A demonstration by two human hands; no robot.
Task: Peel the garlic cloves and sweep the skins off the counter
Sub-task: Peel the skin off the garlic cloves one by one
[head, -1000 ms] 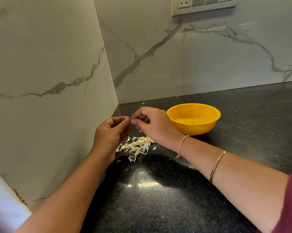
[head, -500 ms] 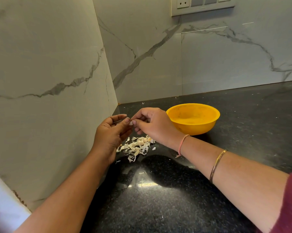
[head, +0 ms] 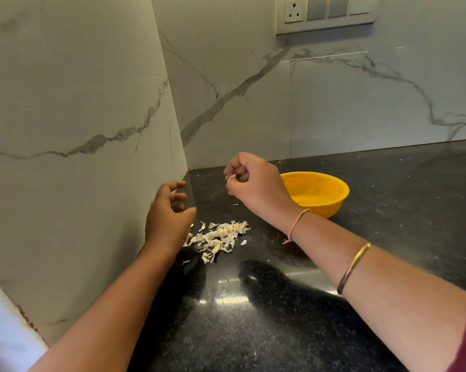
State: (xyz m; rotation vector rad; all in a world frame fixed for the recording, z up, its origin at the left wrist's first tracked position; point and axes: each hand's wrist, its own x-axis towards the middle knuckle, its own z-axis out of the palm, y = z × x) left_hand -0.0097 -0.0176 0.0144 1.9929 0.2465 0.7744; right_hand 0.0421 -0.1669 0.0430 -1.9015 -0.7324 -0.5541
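A pale garlic bit (head: 231,179) is pinched in the grip of the right hand (head: 256,183), raised above the dark surface (head: 280,331); the pile of garlic skins (head: 218,236) lies on that surface just beside the left hand (head: 167,218). The left grip is released, fingers loosely spread, holding nothing. A yellow bowl (head: 331,208) stands just behind the right wrist.

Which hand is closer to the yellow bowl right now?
Right. The right hand, pinching a small pale garlic piece, is raised just left of the yellow bowl. The left hand hangs open farther left, by the wall, beside the garlic skins.
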